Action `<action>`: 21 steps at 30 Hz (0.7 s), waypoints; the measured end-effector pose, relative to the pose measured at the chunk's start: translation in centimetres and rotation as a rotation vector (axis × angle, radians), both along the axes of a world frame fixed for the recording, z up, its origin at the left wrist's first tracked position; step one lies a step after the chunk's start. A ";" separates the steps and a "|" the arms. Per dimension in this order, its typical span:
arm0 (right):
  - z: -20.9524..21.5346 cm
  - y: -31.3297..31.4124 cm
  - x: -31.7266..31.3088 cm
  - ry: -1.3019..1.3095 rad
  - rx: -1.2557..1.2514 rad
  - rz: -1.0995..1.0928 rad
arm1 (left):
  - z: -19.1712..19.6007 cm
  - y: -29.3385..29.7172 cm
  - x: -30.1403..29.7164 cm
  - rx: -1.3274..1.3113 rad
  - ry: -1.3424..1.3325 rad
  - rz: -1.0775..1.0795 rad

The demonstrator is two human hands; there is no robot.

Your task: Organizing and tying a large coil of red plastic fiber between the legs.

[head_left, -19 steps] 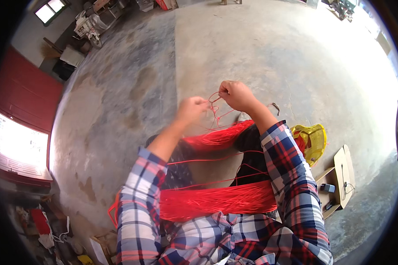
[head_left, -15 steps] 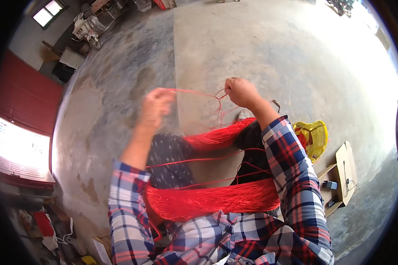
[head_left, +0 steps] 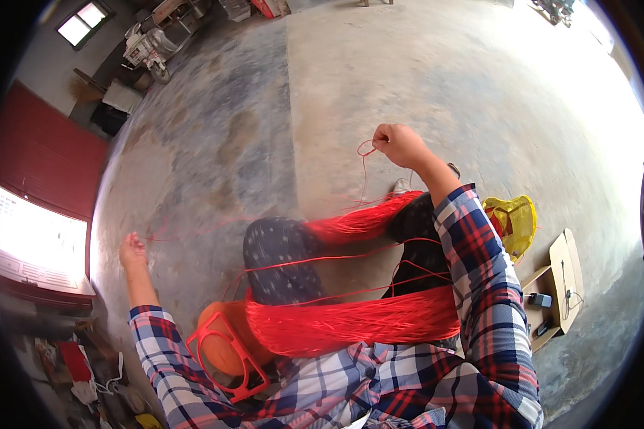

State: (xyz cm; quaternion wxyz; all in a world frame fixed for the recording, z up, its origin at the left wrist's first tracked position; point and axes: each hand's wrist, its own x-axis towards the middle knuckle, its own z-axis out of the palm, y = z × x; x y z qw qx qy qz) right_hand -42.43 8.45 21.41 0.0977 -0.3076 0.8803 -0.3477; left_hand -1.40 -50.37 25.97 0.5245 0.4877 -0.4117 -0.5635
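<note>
A thick skein of red cord (head_left: 358, 322) stretches around my knees, one band across my lap and the other beyond the knees. Out to the far left, my left hand (head_left: 133, 252) is closed, fingertips pinched on a thin red strand that trails toward the skein. My right hand (head_left: 401, 145) is raised ahead of my right knee. Between its thumb and finger it pinches a small loop of red cord, whose end hangs down toward the far band. A few loose strands cross between my legs.
Beside my left hip is an orange rounded thing with a red frame (head_left: 247, 375). A yellow basket (head_left: 514, 222) holding something red stands at my right, near an opened cardboard box (head_left: 562, 293). Clutter lies at lower left; a motorbike (head_left: 147, 53) is parked at far left.
My left hand has swung far out to the left and down, away from the right hand, drawing a strand. My right hand stays nearly in place. The orange thing has come into view.
</note>
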 end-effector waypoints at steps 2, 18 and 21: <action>0.3 -0.1 -0.4 -0.129 -0.092 0.000 | -1.1 3.5 -2.0 0.135 -0.048 -0.308; 3.4 -0.8 1.9 -0.656 -0.363 0.086 | 0.0 32.0 -23.2 -0.192 -0.637 -1.297; 3.9 -0.9 2.4 -0.686 -0.378 0.085 | -0.5 36.4 -25.2 -0.613 -0.580 -1.160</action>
